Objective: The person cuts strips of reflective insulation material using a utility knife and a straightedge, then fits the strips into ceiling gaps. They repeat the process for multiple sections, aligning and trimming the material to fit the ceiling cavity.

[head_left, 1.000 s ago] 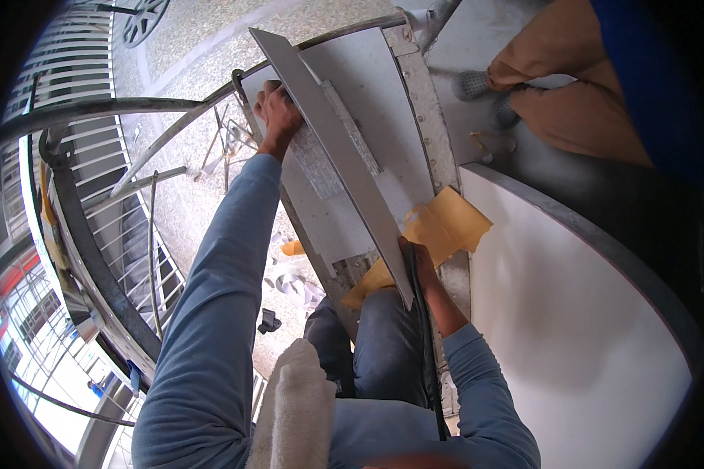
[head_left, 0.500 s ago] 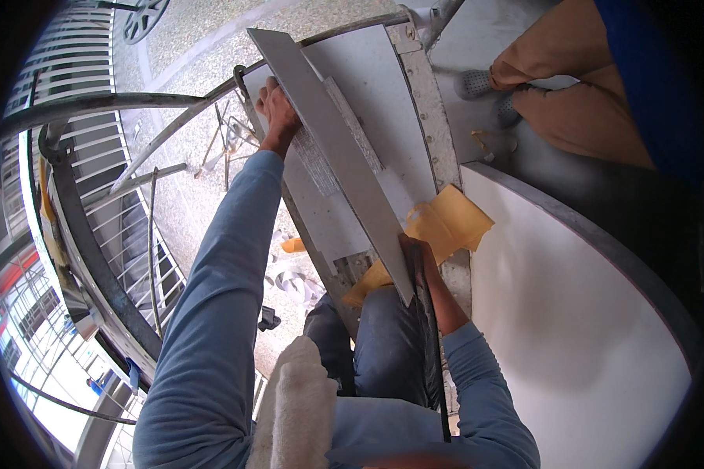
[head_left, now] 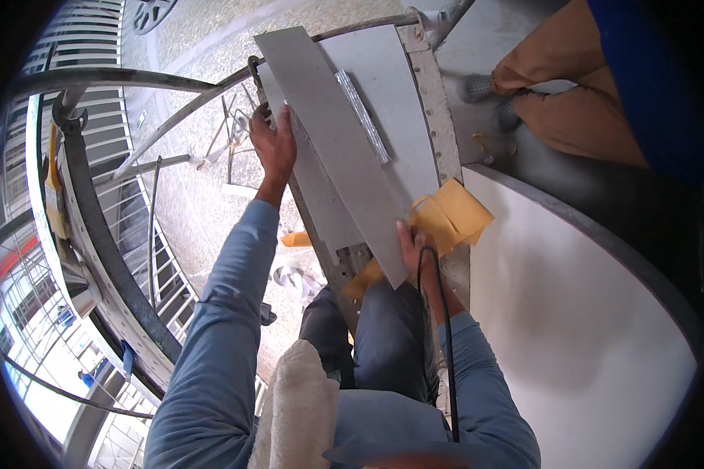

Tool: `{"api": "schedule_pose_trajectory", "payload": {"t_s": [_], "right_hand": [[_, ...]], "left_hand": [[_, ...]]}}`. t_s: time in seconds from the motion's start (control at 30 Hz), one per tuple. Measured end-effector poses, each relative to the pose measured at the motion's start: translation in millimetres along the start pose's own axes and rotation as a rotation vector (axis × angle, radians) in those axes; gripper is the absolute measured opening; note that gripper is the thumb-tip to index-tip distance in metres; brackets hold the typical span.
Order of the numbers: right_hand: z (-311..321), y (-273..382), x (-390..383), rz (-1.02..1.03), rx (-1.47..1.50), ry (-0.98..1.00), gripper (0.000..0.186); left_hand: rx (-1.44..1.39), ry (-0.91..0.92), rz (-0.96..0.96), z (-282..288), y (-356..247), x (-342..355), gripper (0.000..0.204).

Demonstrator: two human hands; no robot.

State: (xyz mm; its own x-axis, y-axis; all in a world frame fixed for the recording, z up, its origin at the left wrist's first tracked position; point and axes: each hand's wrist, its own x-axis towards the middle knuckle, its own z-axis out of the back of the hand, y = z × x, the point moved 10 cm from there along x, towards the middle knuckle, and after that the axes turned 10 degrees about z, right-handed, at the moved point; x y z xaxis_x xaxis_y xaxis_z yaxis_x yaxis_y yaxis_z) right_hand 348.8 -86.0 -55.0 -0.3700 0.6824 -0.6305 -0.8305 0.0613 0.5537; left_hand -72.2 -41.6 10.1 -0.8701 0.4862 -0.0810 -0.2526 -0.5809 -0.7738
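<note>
A long, narrow grey board (head_left: 332, 133) lies slantwise over a white panel (head_left: 383, 62) on a metal-edged platform, close to flat. At its left edge is my left hand (head_left: 274, 148), open, fingers apart and thumb by the board. My right hand (head_left: 416, 246) grips the board's near right edge, one finger laid along it; its underside is hidden. A black cable (head_left: 447, 336) loops over this hand. Right of the board rests a silvery ribbed strip (head_left: 364, 116). A yellow-orange sheet (head_left: 455, 213) lies beside my right hand, and part of it shows below the board.
Metal tubes (head_left: 117, 76) frame the left side, with a paintbrush (head_left: 53, 187) among them. A curved white panel with a dark rim (head_left: 571, 211) stands at right. Beyond it is another person in brown trousers (head_left: 563, 102). White scraps (head_left: 293, 281) lie on the floor below.
The grey board has turned from tilted on edge to nearly flat. My left hand has let go and opened beside it. My right hand's grip has shifted, with its back more visible.
</note>
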Motion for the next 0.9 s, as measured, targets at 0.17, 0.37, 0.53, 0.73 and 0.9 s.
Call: {"api": "schedule_pose_trajectory", "payload": {"t_s": [0.17,0.37,0.53,0.73,0.9], "right_hand": [[-9,-4,2,-0.006,-0.087,-0.097,0.079],[-25,-9,4,-0.051,-0.172,-0.081,0.077],[-23,-2,1,-0.06,-0.141,-0.174,0.076],[-24,3,-2,-0.094,-0.157,-0.161,0.075],[-25,4,-3,-0.094,-0.16,-0.168,0.075]], "left_hand": [[0.028,0.128,0.111,-8,-6,-43,0.095],[0.117,0.26,0.022,-27,-14,-52,0.107],[0.399,0.277,-0.124,-42,-23,-56,0.112],[0.473,0.307,-0.045,-48,-22,-54,0.114],[0.485,0.321,-0.008,-49,-22,-53,0.114]]}}
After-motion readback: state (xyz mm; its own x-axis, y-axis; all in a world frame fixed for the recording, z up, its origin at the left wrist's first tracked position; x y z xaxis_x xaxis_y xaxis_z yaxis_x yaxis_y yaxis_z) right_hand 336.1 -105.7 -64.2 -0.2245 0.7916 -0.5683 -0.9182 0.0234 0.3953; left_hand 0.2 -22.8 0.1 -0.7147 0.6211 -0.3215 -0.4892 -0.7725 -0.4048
